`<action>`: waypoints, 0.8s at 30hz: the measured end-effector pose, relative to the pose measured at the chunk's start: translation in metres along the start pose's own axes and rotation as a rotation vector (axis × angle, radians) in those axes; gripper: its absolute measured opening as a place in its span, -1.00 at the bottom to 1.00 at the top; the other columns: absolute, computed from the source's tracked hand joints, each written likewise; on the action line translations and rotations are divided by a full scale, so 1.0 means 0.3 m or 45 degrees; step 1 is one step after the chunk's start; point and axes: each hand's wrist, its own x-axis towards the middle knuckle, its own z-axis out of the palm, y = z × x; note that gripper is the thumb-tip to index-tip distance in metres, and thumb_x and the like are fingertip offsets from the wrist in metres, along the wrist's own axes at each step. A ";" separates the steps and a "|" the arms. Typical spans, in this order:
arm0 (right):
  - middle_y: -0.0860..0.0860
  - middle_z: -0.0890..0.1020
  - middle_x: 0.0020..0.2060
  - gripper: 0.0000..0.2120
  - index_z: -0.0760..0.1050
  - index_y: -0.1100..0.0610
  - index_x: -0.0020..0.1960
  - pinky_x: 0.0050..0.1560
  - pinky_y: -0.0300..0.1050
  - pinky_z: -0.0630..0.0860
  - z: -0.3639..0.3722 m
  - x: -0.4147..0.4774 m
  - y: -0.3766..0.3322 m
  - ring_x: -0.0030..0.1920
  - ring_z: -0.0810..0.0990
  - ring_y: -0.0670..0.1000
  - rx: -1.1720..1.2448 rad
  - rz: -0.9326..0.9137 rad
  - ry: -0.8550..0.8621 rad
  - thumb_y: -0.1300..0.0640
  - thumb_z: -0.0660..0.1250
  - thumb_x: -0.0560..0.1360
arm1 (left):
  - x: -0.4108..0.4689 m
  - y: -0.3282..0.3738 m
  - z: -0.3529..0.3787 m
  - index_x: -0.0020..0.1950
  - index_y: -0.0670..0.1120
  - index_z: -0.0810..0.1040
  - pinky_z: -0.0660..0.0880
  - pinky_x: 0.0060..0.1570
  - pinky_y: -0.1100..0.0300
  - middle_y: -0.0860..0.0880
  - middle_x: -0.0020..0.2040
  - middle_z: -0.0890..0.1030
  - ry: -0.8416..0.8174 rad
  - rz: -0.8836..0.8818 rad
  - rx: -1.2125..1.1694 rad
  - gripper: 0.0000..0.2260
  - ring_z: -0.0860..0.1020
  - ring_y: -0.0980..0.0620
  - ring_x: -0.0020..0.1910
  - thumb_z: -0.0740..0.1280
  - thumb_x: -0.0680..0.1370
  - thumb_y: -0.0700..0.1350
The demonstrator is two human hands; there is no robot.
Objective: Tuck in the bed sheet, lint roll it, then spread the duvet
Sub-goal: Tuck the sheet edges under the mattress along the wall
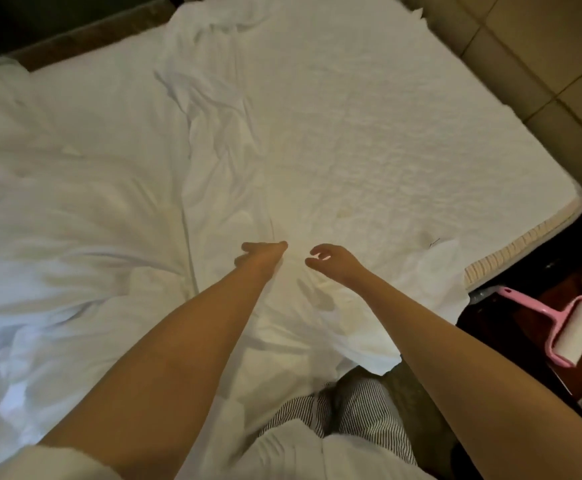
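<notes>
The sheet (230, 202) should be pulled flat before tucking; the right hand (331, 259) is loosely curled, empty; the left hand (262, 254) grip cannot be told.

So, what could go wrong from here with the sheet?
1. The mattress corner is bare and the bed sheet ends loose short of it; tugging from the middle may leave it uncovered.
2. The duvet lies bunched on the sheet's left side and could pin it, holding wrinkles.
3. The lint roller lies off the bed at the right; it could get knocked.
</notes>
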 end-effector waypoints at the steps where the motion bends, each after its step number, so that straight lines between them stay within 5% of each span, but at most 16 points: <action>1: 0.11 0.47 0.28 -0.60 0.44 0.15 0.31 0.19 -0.13 0.36 0.018 0.025 0.010 0.25 0.47 0.06 -0.001 0.015 -0.071 0.01 0.31 0.53 | 0.025 -0.014 0.014 0.53 -0.11 -0.16 0.29 0.34 -0.12 -0.17 0.51 0.09 -0.070 -0.035 -0.041 -0.16 0.20 -0.23 0.43 0.28 0.50 0.21; 3: 0.11 0.41 0.34 -0.50 0.36 0.15 0.38 0.26 -0.12 0.33 0.046 0.060 0.041 0.30 0.43 0.07 0.016 0.074 -0.208 -0.07 0.29 0.53 | 0.085 -0.051 0.056 0.53 -0.15 -0.12 0.41 0.22 -0.07 -0.18 0.48 0.17 -0.129 -0.062 -0.197 -0.25 0.30 -0.20 0.40 0.31 0.55 -0.01; 7: 0.11 0.31 0.43 -0.33 0.16 0.17 0.49 0.26 -0.14 0.28 0.025 0.117 0.110 0.38 0.34 0.09 0.225 0.172 -0.308 -0.22 0.15 0.54 | 0.117 -0.066 0.148 0.36 -0.23 0.35 0.49 0.00 0.09 -0.20 0.24 0.51 0.034 0.034 -0.365 -0.60 0.53 -0.19 0.14 0.27 0.52 -0.29; 10: 0.02 0.34 0.39 -0.25 0.09 0.10 0.52 0.24 -0.19 0.31 -0.061 0.130 0.142 0.35 0.38 0.07 0.657 0.197 -0.365 -0.24 0.24 0.49 | 0.030 0.052 0.207 0.30 -0.19 0.44 0.49 0.05 0.03 -0.23 0.19 0.54 -0.237 0.153 -0.754 -0.71 0.53 -0.15 0.05 0.24 0.57 -0.27; 12: 0.05 0.48 0.31 -0.28 0.27 0.09 0.44 0.27 -0.07 0.43 -0.141 0.137 0.171 0.24 0.51 0.04 0.770 0.070 -0.379 -0.24 0.34 0.42 | -0.056 0.164 0.257 0.35 -0.21 0.40 0.46 0.13 0.00 -0.24 0.26 0.50 -0.449 0.237 -0.904 -0.69 0.51 -0.14 0.09 0.22 0.60 -0.23; 17: 0.05 0.62 0.10 -0.61 0.50 0.17 0.24 0.01 -0.24 0.54 -0.489 0.114 0.281 0.03 0.61 -0.03 0.762 -0.047 -0.073 0.04 0.39 0.48 | -0.258 0.410 0.438 0.41 -0.23 0.31 0.56 -0.22 0.20 -0.10 -0.04 0.54 -0.718 0.314 -0.835 -0.66 0.53 -0.01 -0.11 0.14 0.63 -0.23; 20: 0.01 0.60 -0.05 -0.72 0.53 0.14 0.13 -0.22 -0.32 0.52 -0.707 0.099 0.383 -0.12 0.58 -0.05 0.767 -0.028 0.190 0.10 0.43 0.45 | -0.345 0.529 0.570 0.38 -0.18 0.38 0.53 -0.43 0.19 -0.08 -0.15 0.51 -0.557 0.333 -0.669 -0.65 0.50 0.00 -0.23 0.17 0.59 -0.29; 22: 0.03 0.58 -0.17 -0.84 0.52 0.15 -0.06 -0.25 -0.27 0.46 -0.811 0.099 0.453 -0.16 0.53 0.00 0.731 -0.019 0.362 0.09 0.43 0.45 | -0.382 0.582 0.658 0.34 -0.16 0.43 0.50 -0.36 0.18 -0.07 -0.19 0.50 -0.411 0.296 -0.639 -0.66 0.47 0.01 -0.27 0.17 0.57 -0.32; 24: 0.04 0.48 -0.29 -0.75 0.42 0.23 -0.21 -0.29 -0.24 0.38 -0.898 0.089 0.501 -0.23 0.45 0.02 0.764 0.006 0.505 0.08 0.39 0.48 | -0.410 0.614 0.737 0.32 -0.18 0.44 0.45 -0.27 0.14 -0.11 -0.10 0.52 -0.374 0.204 -0.677 -0.68 0.48 -0.04 -0.19 0.19 0.57 -0.27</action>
